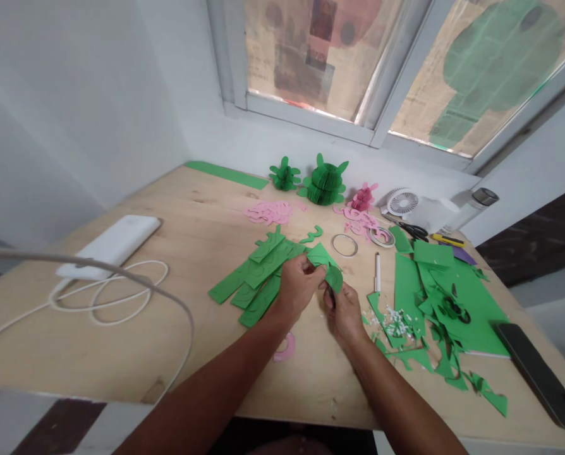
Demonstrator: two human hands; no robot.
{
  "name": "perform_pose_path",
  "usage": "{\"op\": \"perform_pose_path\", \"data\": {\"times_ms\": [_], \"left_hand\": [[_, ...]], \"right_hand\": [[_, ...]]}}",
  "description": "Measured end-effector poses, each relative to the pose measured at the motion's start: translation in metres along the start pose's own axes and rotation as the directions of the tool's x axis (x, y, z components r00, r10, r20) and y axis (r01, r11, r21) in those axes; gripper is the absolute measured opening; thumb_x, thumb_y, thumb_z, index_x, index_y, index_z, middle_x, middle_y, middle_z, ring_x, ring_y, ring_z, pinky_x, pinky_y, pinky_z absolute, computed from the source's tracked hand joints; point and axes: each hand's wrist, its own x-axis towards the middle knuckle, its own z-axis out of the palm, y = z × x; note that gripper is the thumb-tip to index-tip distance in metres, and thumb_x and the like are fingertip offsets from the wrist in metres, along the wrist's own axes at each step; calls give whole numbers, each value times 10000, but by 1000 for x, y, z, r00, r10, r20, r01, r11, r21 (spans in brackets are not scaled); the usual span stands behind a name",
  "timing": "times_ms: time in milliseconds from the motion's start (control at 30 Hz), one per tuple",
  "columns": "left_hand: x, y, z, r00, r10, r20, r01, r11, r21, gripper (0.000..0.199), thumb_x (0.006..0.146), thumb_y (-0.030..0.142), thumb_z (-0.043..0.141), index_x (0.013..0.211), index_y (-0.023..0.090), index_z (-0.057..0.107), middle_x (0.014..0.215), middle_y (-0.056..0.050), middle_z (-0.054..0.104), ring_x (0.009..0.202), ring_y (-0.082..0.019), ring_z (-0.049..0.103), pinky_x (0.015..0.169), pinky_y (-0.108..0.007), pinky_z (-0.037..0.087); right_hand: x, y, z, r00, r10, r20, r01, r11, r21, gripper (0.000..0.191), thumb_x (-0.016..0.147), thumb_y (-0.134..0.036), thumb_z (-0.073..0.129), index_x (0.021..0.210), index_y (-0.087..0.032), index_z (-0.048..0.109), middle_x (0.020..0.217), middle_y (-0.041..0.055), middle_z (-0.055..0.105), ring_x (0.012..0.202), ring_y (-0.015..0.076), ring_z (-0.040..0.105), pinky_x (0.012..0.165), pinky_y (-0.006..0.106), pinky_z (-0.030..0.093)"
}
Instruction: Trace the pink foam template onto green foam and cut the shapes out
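Observation:
Near the middle of the table, my left hand [300, 283] pinches a piece of green paper [334, 277] that has a rounded lower edge. My right hand [346, 308] is closed just below the paper, around a small dark tool [330, 294] mostly hidden by the fingers; I cannot make out its kind. Left of my hands lies a fanned pile of green paper strips [263, 275] with outlines on them. A curved green cutout [313, 234] sits beyond my hands. By my left forearm is a pink curved cutout [285, 349], partly covered.
Green sheets [481, 297], scraps [448, 360], black scissors [454, 309] and a phone [541, 373] lie at right. A marker [378, 272] and tape ring [344, 245] are ahead. Paper figures [325, 183] and a fan [402, 202] stand behind. A power bank [112, 245] with cable is left.

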Motion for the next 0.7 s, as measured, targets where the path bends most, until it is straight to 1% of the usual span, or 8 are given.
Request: {"op": "perform_pose_path", "data": {"times_ms": [133, 267, 400, 567, 700], "left_hand": [[-5, -2, 3, 999, -2, -33, 0, 998, -57, 54, 625, 209, 611, 636, 164, 585, 556, 41, 566, 493, -95, 502, 482, -196, 418], [-5, -6, 4, 999, 3, -45, -7, 995, -99, 65, 622, 215, 609, 628, 154, 585, 547, 43, 556, 480, -86, 483, 471, -187, 409], [-4, -8, 5, 999, 6, -52, -12, 994, -107, 67, 620, 213, 619, 627, 152, 594, 549, 44, 561, 489, -85, 487, 476, -185, 411], [-5, -9, 6, 997, 8, -70, -17, 991, -130, 78, 614, 219, 634, 621, 152, 593, 550, 45, 562, 495, -86, 496, 483, -185, 416], [-5, -9, 7, 996, 18, -89, -30, 989, -142, 86, 613, 227, 628, 604, 156, 581, 549, 45, 565, 497, -87, 504, 486, -185, 426]], "right_hand": [[1, 2, -1, 1000, -1, 15, 0, 1000, 23, 489, 699, -649, 683, 639, -173, 588, 397, -96, 369, 366, 51, 226, 372, 218, 118], [2, 5, -2, 1000, 13, 6, -13, 1000, 19, 496, 695, -658, 678, 623, -179, 571, 391, -96, 368, 357, 50, 227, 366, 216, 111], [3, 5, -2, 1000, 8, 9, -9, 1000, 21, 484, 683, -650, 694, 648, -181, 582, 389, -99, 367, 351, 52, 229, 363, 218, 107], [2, 4, -2, 1000, 10, 3, -10, 999, 36, 500, 683, -646, 705, 580, -193, 520, 387, -97, 360, 353, 48, 232, 364, 216, 108], [2, 4, -2, 1000, 25, 6, -25, 999, 35, 487, 688, -643, 702, 618, -185, 554, 395, -97, 371, 356, 48, 235, 364, 214, 105]]}}
